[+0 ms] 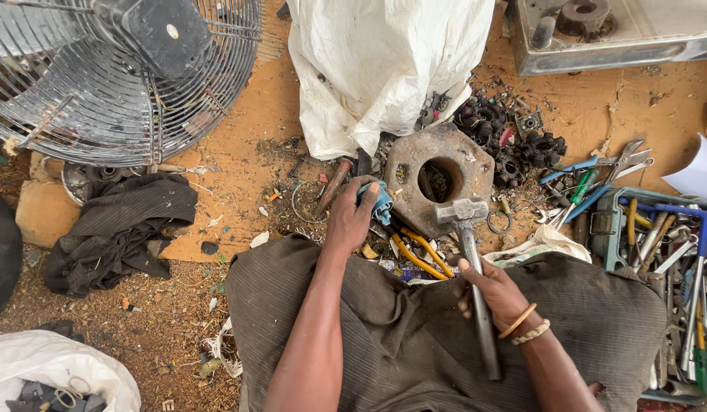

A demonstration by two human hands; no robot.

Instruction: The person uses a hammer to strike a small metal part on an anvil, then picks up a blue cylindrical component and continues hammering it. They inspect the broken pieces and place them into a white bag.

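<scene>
Bare orange-brown dirt ground [239, 164], littered with scraps, carries everything in view. At its middle lies a rusty hexagonal iron block with a round hole [437, 179]. Of the person's hands, the left hand [352, 214] is curled around a small blue plastic part [381, 203], holding it against the block's left edge. The right hand [497, 294] is closed around the metal shaft of a grey steel hammer [462, 211], whose head rests on the block's near rim. Yellow-handled pliers [422, 255] lie just below the block, by the person's lap. A white woven sack [384, 69] stands behind the block, a black metal fan [124, 76] to the far left, and an open teal toolbox of wrenches and screwdrivers [662, 252] to the right.
</scene>
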